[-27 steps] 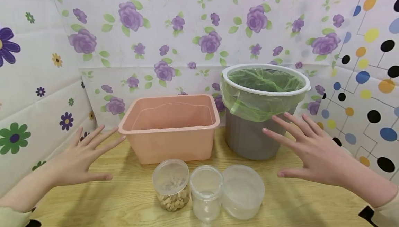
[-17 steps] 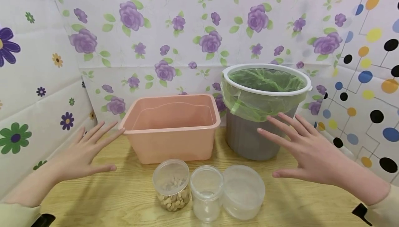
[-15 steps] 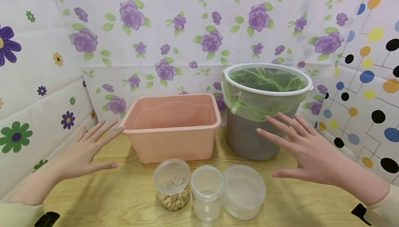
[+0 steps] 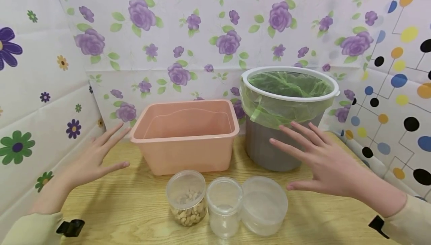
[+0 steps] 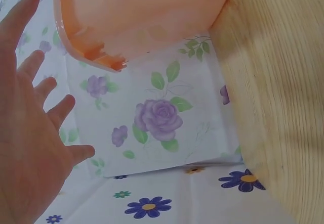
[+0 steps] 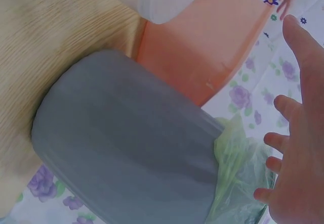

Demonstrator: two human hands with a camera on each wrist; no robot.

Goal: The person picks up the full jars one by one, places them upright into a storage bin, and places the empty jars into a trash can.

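My left hand (image 4: 91,159) hovers with spread fingers near the left side of a pink plastic basin (image 4: 188,155), holding nothing. Fingers apart, my right hand (image 4: 323,162) is held up in front of a grey trash bin (image 4: 272,147) with a white rim and a green bag liner (image 4: 276,112). Between the hands, near the front, stand a clear jar of nuts in shells (image 4: 187,200), a clear jar (image 4: 224,209) that looks empty, and a wide low translucent container (image 4: 264,207). In the right wrist view the bin (image 6: 131,133) fills the middle, with the right hand (image 6: 304,148) beside its bag.
Everything stands on a wooden tabletop (image 4: 141,215). Behind it hangs a sheet with purple roses (image 4: 188,43). A flower-patterned sheet (image 4: 40,76) borders the left side and a dotted one (image 4: 397,99) the right.
Both hands have drifted slightly inward and up, the left one rightward and the right one leftward. The basin, bin and jars stay where they were; the view shifts slightly.
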